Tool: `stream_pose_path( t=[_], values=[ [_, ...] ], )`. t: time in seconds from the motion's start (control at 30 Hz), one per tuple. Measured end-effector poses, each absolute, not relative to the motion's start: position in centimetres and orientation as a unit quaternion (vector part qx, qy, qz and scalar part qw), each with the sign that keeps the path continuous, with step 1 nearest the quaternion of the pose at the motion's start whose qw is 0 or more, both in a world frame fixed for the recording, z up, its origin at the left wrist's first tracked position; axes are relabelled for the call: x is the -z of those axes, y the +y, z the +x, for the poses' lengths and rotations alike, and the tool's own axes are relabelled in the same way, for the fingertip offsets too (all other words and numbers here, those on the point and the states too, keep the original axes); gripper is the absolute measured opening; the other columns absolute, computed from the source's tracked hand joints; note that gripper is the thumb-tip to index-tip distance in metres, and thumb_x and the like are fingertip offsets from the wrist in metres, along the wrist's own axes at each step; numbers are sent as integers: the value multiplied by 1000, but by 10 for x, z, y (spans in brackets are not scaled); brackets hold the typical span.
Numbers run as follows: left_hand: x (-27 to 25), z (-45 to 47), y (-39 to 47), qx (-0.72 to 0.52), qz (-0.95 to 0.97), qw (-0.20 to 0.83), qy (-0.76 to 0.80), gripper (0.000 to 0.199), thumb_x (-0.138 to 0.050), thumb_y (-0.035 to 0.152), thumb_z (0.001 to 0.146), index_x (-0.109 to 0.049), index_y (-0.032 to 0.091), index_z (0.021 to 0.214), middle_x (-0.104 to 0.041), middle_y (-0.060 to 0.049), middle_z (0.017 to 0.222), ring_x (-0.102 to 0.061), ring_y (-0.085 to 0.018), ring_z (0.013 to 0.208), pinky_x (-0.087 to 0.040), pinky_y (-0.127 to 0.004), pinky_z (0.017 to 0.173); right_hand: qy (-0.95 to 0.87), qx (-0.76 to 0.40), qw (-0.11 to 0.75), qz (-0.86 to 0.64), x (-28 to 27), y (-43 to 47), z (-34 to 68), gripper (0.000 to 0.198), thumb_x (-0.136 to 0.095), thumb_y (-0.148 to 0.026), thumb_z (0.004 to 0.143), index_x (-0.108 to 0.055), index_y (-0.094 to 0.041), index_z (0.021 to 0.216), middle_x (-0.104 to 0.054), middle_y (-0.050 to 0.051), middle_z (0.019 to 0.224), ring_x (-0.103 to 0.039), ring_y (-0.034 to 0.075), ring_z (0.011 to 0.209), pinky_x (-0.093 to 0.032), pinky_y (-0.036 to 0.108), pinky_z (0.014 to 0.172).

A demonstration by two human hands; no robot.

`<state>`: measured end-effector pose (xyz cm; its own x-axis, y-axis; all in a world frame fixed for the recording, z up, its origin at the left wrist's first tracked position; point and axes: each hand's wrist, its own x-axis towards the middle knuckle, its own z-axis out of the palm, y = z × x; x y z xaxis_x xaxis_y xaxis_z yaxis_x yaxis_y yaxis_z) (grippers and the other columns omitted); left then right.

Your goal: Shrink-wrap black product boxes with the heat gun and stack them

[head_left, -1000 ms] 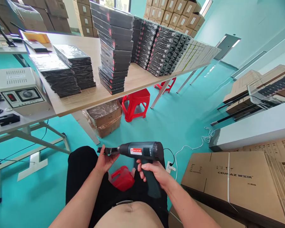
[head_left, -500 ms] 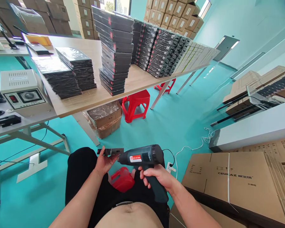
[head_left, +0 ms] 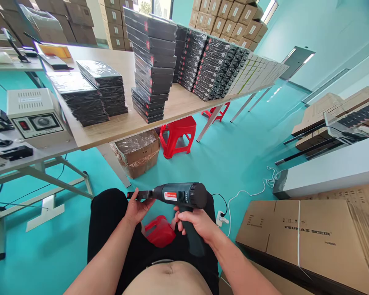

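Note:
My right hand [head_left: 194, 223] is wrapped round the handle of a dark heat gun [head_left: 181, 194] with a red and white label. Its nozzle points left at a flat black box [head_left: 144, 194], seen nearly edge-on over my lap. Fingers and thumb of my left hand [head_left: 138, 208] hold that box near its left end. The nozzle tip is close to the box's right end; whether they touch I cannot tell. Below, between my legs, part of a red plastic stool [head_left: 160, 232] shows.
On the wooden table [head_left: 117, 133] ahead stand a tall stack of black boxes [head_left: 153, 69] and shorter wrapped stacks [head_left: 104, 90]. A beige control unit [head_left: 35, 116] is at left. Cartons [head_left: 295, 237] lie at right, near a white power strip [head_left: 221, 219]. A red stool [head_left: 178, 135] stands under the table.
The heat gun has moved slightly left and up, its nozzle now further over the box's right end. The left hand still holds the box. The view has shifted a little.

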<state>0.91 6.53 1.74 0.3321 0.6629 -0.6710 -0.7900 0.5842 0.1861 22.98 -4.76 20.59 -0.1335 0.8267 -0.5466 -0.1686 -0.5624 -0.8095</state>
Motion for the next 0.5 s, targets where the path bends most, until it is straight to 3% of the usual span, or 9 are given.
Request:
stream_pose_path(
  t=[0.2,0.33,0.5],
  values=[
    [-18,11,67,-435,-80,819,367,25,-65,37,80,-52,18,88,-64,-7,83,-67,-23,75,-58,-44,71,-316,-728,340,-504,-206,-48,223,32,-66,-27,69,-66,-11,97,-68,6,78,-60,14,57,-47,26,52],
    [-20,9,66,-446,-102,810,366,31,-64,42,79,-50,17,92,-63,-14,100,-64,-34,99,-57,-51,76,-255,-662,410,-573,-200,-39,229,31,-65,-29,71,-64,-12,97,-68,5,75,-60,13,56,-48,25,50],
    [-25,6,65,-452,-121,813,347,37,-62,46,80,-49,16,98,-58,-18,110,-56,-39,112,-58,-51,76,-223,-689,394,-566,-191,-48,255,28,-63,-27,70,-64,-11,94,-67,6,75,-60,14,56,-46,24,46]
  ],
)
